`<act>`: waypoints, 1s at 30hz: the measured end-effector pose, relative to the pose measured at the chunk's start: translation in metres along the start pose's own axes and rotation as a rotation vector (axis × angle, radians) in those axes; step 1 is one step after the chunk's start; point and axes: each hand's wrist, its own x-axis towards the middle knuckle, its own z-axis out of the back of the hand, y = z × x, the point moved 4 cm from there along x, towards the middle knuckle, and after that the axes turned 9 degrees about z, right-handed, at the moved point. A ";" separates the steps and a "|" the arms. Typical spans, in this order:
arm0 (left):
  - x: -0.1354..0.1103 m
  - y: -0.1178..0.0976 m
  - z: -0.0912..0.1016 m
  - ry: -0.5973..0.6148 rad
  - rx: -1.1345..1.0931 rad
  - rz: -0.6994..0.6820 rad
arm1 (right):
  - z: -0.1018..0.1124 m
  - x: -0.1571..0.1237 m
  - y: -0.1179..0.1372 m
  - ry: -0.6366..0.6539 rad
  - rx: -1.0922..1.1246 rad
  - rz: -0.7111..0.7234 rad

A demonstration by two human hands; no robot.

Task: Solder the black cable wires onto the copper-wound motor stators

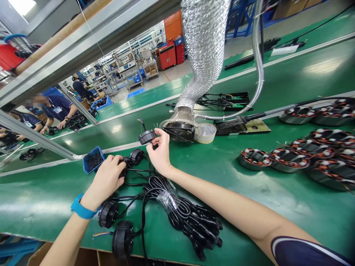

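Note:
My right hand (160, 149) pinches a round black motor end cap (146, 137) with thin coloured wires sticking up, held above the bench near the fan. My left hand (108, 175), with a blue wristband, has its fingers curled over a black part (127, 162), mostly hidden beneath them. Another black cap (137, 156) lies between the hands. Closer to me are two more caps, one (108, 213) below my left wrist and one (122, 239) near the bench edge. Black cables run from the caps to a bundled cable coil (169, 201) with plastic wrap.
A blue bin (93, 160) of small dark screws stands left. Behind my right hand are a black fan (179, 133) under a foil duct (203, 48), a round tin (206, 133) and a soldering iron (233, 123). Several wound stators (290, 159) sit right. Co-workers (57, 109) sit across the line.

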 end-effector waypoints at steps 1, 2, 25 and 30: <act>0.006 -0.003 0.008 -0.055 0.049 -0.006 | 0.000 0.000 -0.005 -0.001 -0.015 -0.015; 0.013 -0.006 0.015 -0.110 0.084 -0.014 | 0.000 -0.001 -0.009 0.000 -0.028 -0.024; 0.053 0.021 -0.079 0.226 -0.438 0.236 | -0.025 -0.008 -0.050 0.363 0.369 -0.212; 0.038 0.027 -0.079 0.212 -0.484 0.251 | -0.038 -0.008 -0.040 0.605 0.480 -0.198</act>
